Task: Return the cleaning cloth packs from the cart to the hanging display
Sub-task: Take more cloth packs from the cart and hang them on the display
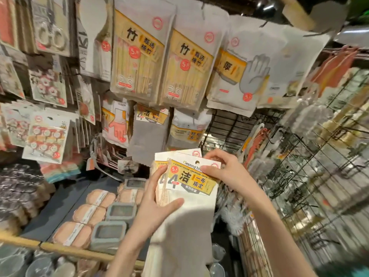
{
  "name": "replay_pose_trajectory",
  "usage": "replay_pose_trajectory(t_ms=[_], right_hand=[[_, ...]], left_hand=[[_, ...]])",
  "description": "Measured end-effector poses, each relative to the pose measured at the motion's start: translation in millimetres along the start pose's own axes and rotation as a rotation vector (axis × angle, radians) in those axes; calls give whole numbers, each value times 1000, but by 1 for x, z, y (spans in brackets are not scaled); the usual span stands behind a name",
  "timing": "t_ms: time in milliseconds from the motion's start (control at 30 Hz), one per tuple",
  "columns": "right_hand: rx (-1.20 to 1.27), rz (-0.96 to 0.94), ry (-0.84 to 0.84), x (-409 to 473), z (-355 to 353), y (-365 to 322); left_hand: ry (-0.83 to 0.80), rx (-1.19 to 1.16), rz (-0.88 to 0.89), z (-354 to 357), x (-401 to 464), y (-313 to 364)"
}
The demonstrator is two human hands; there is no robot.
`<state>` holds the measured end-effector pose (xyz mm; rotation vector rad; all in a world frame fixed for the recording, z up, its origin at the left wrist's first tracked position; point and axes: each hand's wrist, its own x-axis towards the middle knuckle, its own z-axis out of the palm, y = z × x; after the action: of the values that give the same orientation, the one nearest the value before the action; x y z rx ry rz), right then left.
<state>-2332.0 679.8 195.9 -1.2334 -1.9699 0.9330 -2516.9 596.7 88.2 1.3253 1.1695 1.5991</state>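
While the left hand (159, 193) grips the cloth packs (191, 196) at centre frame, the right hand (223, 166) pinches the front pack's header card (196, 175) below the hanging display (151, 124).

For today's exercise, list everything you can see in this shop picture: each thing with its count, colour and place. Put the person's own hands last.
Cleaning cloth packs with yellow card labels: at least two, white and beige cloth, held centre frame.
Hanging grey cloth pack with the same yellow label: one, on the display above the hands.
Bamboo chopstick packs: two, yellow and clear, top centre.
Grey glove pack: one, white bag, upper right.
Red glove pack: one, left of the grey cloth.
Round tan sponges: several, shelf at lower left.
Grey-rimmed containers: three, beside the sponges.
Black wire grid rack: one, right side.
Left hand: holds the packs' left edge.
Right hand: pinches the front label's top.
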Motion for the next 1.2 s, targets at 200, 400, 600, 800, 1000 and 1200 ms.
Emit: replay_pose_trajectory(t_ms=[200,400,600,800,1000,1200], right_hand=[[-14,26,-132,2,-26,31],[80,121,-168,0,-37,74],[146,197,-103,9,-39,109],[157,200,-82,26,-32,150],[120,225,-139,57,-18,185],[100,289,-150,86,-2,217]], left_hand=[[17,138,-38,33,-7,-18],[10,144,-21,33,-8,-32],[98,105,-67,25,2,-37],[110,273,-26,9,10,-48],[71,397,22,-6,17,-61],[119,435,-11,-16,16,-71]])
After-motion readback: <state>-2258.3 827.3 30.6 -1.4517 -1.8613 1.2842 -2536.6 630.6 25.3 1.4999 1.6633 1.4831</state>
